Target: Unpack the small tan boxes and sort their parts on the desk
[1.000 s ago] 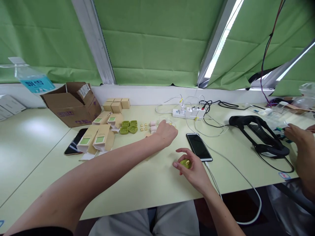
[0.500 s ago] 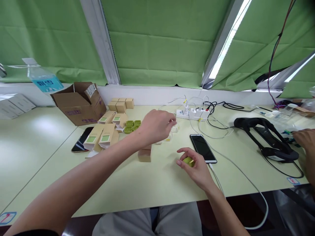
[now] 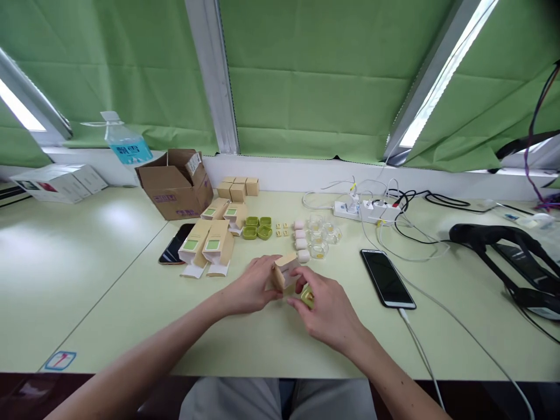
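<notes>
My left hand (image 3: 256,286) is closed round a small cardboard box (image 3: 285,269), held tilted above the table near its front. Right beside it, my right hand (image 3: 328,303) holds a small green container (image 3: 308,296) between thumb and fingers, with its index fingers at the box's side. Behind the hands lie green square cups (image 3: 257,228), small yellowish pieces (image 3: 282,230), a column of pale pink pieces (image 3: 300,240) and several clear cups (image 3: 319,245). Cardboard boxes with green labels (image 3: 212,242) stand to the left.
An open brown carton (image 3: 175,189) and small plain boxes (image 3: 238,188) stand at the back left. A dark phone (image 3: 179,245) lies near them. To the right are a phone with a cable (image 3: 387,279), a power strip (image 3: 367,211) and a black headset frame (image 3: 507,251).
My left hand has come back from the clear cups and now holds the small box. My right hand has moved left to it with the green container. The view has turned left.
</notes>
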The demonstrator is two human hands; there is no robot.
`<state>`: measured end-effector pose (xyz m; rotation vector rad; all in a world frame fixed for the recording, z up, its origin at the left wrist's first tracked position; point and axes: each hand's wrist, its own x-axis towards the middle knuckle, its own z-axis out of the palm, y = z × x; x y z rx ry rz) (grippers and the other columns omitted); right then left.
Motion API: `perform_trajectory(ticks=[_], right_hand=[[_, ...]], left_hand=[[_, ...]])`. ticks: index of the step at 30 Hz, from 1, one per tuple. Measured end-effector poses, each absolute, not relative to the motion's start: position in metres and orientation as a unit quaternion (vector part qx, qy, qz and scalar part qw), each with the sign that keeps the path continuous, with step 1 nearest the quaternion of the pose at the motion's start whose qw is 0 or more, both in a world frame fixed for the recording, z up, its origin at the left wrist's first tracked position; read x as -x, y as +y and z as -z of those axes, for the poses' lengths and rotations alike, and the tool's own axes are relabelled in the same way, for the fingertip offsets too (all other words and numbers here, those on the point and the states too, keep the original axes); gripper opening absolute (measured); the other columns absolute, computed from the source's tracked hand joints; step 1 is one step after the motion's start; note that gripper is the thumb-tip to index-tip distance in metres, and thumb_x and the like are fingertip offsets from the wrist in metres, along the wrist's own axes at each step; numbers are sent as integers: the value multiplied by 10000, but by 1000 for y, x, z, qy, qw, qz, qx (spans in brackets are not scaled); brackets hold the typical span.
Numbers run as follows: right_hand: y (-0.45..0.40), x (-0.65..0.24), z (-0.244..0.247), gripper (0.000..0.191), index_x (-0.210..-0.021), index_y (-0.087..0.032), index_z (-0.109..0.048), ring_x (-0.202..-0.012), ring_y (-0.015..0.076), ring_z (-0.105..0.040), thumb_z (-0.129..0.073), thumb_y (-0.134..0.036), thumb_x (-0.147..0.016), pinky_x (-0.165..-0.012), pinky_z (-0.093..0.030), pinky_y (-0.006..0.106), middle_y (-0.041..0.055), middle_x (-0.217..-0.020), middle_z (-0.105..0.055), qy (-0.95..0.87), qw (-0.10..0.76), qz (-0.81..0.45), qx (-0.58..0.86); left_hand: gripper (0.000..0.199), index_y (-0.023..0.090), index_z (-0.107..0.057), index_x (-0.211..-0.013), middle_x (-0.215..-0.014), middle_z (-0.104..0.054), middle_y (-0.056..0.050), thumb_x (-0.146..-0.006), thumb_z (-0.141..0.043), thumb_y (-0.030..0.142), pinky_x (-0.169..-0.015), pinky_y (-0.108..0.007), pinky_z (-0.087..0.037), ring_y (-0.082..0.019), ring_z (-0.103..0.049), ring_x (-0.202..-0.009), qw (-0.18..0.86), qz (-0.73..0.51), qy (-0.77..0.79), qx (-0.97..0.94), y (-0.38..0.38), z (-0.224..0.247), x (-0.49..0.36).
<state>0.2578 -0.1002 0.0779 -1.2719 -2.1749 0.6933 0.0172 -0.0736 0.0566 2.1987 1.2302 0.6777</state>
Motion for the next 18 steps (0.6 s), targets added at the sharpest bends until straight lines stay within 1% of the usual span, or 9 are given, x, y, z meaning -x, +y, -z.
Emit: perform_trajectory(ticks=[3, 5, 7, 9, 11, 13, 14, 16, 18], right_hand=[[-86, -253, -78, 349, -1215, -291, -573, -782, 207, -672, -730, -316, -904, -751, -480, 357, 17, -1077, -756, -762, 320, -291, 482], [-76, -252, -77, 363, -1185, -298, -560, -756, 183, -639, -763, -347, -888, -732, -479, 342, 9, -1096, -740, -732, 366, -329, 470], [-65, -249, -76, 396, -1171, -297, -554, -743, 171, -608, -794, -366, -864, -711, -475, 328, 0, -1063, -720, -709, 403, -357, 454], [-55, -244, -74, 518, -1248, -304, -520, -740, 166, -589, -826, -375, -835, -695, -473, 315, -17, -1013, -695, -684, 441, -374, 444], [-45, -238, -74, 731, -1401, -319, -444, -734, 161, -579, -860, -383, -803, -690, -478, 306, -37, -982, -667, -664, 469, -387, 436], [-34, -233, -75, 845, -1471, -312, -437, -760, 162, -587, -893, -392, -763, -708, -492, 308, -39, -974, -641, -656, 480, -394, 430], [-29, -232, -76, 824, -1447, -296, -490, -786, 168, -596, -905, -401, -743, -720, -502, 312, -31, -971, -630, -653, 483, -399, 426], [-20, -233, -78, 708, -1314, -261, -607, -813, 181, -611, -924, -438, -706, -695, -506, 313, -10, -966, -619, -639, 487, -427, 416], [-13, -240, -78, 630, -1203, -245, -647, -759, 180, -617, -928, -492, -696, -589, -457, 291, 7, -956, -623, -607, 487, -488, 396]], left_hand=[[411, 257, -574, -1372, -1354, -665, -116, -973, -673, 230, -1141, -539, -533, -313, -645, -1309, 241, -347, 456, -783, -70, -58, -26], [326, 263, -566, -1326, -1301, -658, -93, -1009, -637, 239, -1119, -493, -551, -272, -653, -1267, 226, -401, 456, -762, -64, -57, -28], [303, 269, -567, -1306, -1287, -644, -82, -1015, -650, 259, -1077, -454, -574, -248, -663, -1229, 228, -436, 455, -742, -57, -54, -28], [280, 266, -579, -1283, -1281, -632, -80, -1015, -659, 271, -984, -409, -600, -228, -677, -1166, 225, -473, 461, -717, -53, -53, -30], [235, 259, -596, -1250, -1264, -631, -81, -1020, -643, 257, -896, -371, -596, -216, -678, -1117, 201, -506, 470, -694, -51, -54, -35], [242, 255, -604, -1261, -1263, -636, -87, -1022, -624, 230, -876, -360, -586, -218, -668, -1122, 174, -521, 475, -688, -52, -59, -40], [263, 255, -603, -1286, -1267, -638, -91, -1025, -612, 220, -887, -364, -586, -222, -665, -1137, 169, -522, 473, -689, -53, -61, -42], [308, 263, -604, -1348, -1295, -637, -104, -1043, -586, 225, -944, -389, -587, -235, -654, -1187, 169, -517, 463, -700, -56, -65, -44], [339, 277, -613, -1400, -1350, -623, -118, -1065, -565, 257, -1026, -429, -568, -258, -628, -1266, 168, -521, 447, -708, -58, -68, -42]])
